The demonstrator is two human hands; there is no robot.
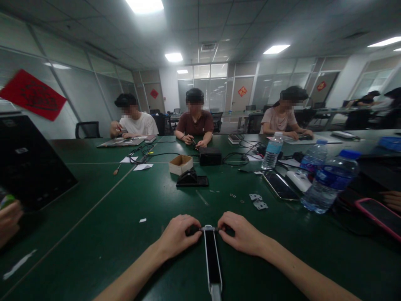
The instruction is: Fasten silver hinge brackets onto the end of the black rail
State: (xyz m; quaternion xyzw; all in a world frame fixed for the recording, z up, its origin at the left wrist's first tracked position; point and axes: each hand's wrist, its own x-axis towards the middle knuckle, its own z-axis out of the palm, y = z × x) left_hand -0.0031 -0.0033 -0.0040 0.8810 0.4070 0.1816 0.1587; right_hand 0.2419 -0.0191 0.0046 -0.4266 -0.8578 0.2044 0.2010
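A long narrow black device with silver ends lies on the green table, pointing away from me. My left hand is curled at its far end on the left side, fingers pinched on the silver tip. My right hand is curled on the right side of the same tip, fingers also pressed against it. Small metal parts lie a little beyond my right hand.
Water bottles and a phone stand at the right. A cardboard box, a black stand and cables sit mid-table. Three people work at the far side. Another person's hand shows at the left edge.
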